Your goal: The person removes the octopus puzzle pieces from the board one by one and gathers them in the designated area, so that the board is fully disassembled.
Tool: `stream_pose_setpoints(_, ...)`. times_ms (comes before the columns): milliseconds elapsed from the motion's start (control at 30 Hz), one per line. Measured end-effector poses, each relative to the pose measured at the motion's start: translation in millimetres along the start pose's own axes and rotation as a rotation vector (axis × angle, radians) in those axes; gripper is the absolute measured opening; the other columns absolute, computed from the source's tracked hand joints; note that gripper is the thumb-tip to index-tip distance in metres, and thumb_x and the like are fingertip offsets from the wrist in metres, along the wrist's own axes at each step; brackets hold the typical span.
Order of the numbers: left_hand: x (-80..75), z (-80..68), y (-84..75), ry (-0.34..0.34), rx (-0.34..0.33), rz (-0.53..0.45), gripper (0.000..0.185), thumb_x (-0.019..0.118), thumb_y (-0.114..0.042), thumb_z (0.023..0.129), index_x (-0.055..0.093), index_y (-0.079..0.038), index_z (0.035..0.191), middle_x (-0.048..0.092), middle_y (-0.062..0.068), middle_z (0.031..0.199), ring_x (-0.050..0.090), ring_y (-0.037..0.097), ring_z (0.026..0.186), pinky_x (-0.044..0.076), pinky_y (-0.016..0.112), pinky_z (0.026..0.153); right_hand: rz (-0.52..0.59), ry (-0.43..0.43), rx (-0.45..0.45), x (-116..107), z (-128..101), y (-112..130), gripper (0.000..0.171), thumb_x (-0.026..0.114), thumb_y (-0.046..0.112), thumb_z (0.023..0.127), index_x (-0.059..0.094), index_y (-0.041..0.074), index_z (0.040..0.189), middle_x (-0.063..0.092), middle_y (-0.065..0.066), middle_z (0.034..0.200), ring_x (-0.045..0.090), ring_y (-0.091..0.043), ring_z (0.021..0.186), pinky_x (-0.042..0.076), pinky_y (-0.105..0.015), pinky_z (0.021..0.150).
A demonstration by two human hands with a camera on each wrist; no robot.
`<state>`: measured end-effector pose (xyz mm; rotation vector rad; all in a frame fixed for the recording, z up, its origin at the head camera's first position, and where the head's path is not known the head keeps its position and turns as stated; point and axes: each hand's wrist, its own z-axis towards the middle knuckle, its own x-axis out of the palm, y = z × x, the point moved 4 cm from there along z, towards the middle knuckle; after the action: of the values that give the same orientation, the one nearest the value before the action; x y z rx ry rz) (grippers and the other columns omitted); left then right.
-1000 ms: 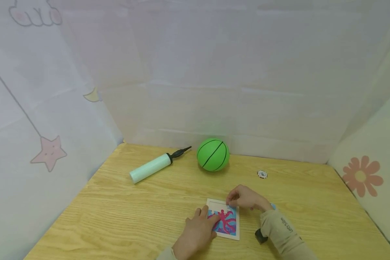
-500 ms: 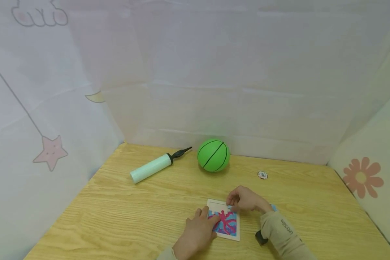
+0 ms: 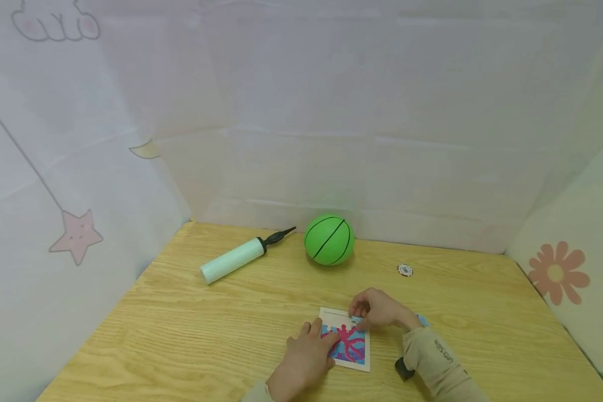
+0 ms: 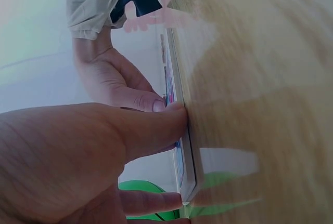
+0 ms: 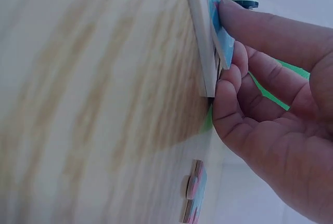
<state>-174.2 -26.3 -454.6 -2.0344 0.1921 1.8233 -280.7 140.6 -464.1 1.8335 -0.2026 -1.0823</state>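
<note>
A small framed jigsaw puzzle (image 3: 352, 365) with a pink octopus on blue lies on the table, its upper left part showing bare backing. My left hand (image 3: 304, 357) rests on its left side, fingers extended over the picture and along the edge. In the left wrist view the left thumb (image 4: 156, 128) presses at the frame's near edge. At the upper right corner, my right hand (image 3: 377, 307) pinches a blue puzzle piece (image 5: 223, 44) between thumb and fingers. That piece tilts up over the frame in the right wrist view.
More puzzle pieces (image 5: 195, 193) lie beside the right hand, mostly behind the wrist in the head view. Farther back are a green ball (image 3: 329, 240), a mint hand pump (image 3: 233, 261) and a poker chip (image 3: 405, 270). Printed cloth walls surround the wooden table (image 3: 181, 335).
The right thumb shifts slightly inward and down over the piece at the frame's upper right corner. My left hand stays in place on the puzzle.
</note>
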Motion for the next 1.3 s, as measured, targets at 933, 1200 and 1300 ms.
stream_pose_setpoints(933, -0.2, 0.8, -0.9, 0.002, 0.002, -0.012, 0.042, 0.071, -0.034, 0.085, 0.060, -0.027, 0.124, 0.048, 0.015, 0.133, 0.048, 0.038, 0.119, 0.048, 0.062, 0.076, 0.067, 0.013, -0.008, -8.7, -9.5, 6.4, 0.018, 0.075, -0.002, 0.076, 0.066, 0.000, 0.091, 0.063, -0.010, 0.085, 0.057, -0.016, 0.077, 0.050, -0.026, 0.069)
stream_pose_setpoints(1200, -0.1, -0.8, 0.0, -0.009, 0.002, -0.012, 0.041, 0.071, -0.033, 0.085, 0.060, -0.027, 0.123, 0.049, 0.015, 0.133, 0.049, 0.038, 0.119, 0.048, 0.062, 0.076, 0.115, -0.005, 0.007, -17.3, -16.7, -1.1, 0.019, 0.075, 0.000, 0.077, 0.066, -0.001, 0.094, 0.063, -0.008, 0.083, 0.056, -0.015, 0.071, 0.046, -0.023, 0.054)
stream_pose_setpoints(1300, 0.0, -1.7, 0.5, -0.011, 0.005, -0.006, 0.041, 0.071, -0.034, 0.085, 0.060, -0.027, 0.123, 0.049, 0.014, 0.131, 0.049, 0.037, 0.118, 0.049, 0.061, 0.076, 0.153, -0.007, 0.021, -20.7, -20.8, -2.8, 0.020, 0.074, -0.001, 0.078, 0.065, -0.003, 0.095, 0.062, -0.008, 0.081, 0.052, -0.013, 0.063, 0.040, -0.023, 0.046)
